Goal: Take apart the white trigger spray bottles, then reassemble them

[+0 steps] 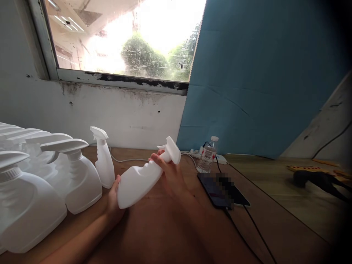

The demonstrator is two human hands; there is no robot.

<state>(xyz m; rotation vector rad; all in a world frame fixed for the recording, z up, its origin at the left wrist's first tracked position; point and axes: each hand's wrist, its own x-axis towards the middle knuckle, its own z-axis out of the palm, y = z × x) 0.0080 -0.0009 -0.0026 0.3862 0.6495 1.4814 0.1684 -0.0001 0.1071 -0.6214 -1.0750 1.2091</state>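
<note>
Between my hands a white spray bottle [140, 183] is held tilted above the table, its trigger head up to the right. My left hand [113, 200] is closed around the bottle's base from the left. Just below the trigger head, my right hand [170, 172] wraps the neck with thumb and fingers. A smaller white spray bottle [105, 165] stands upright just beyond my left hand. Closer on the left are larger white spray bottles, one [82, 183] beside my left forearm and another [30, 209] nearer to me.
Several more white bottles [38, 139] crowd the left. On the brown tabletop [154, 234] to the right lie two dark phones [214, 190] with cables. A clear water bottle [206, 159] stands by a white power strip [220, 158]. Behind are a window [154, 47] and a blue sheet [247, 80].
</note>
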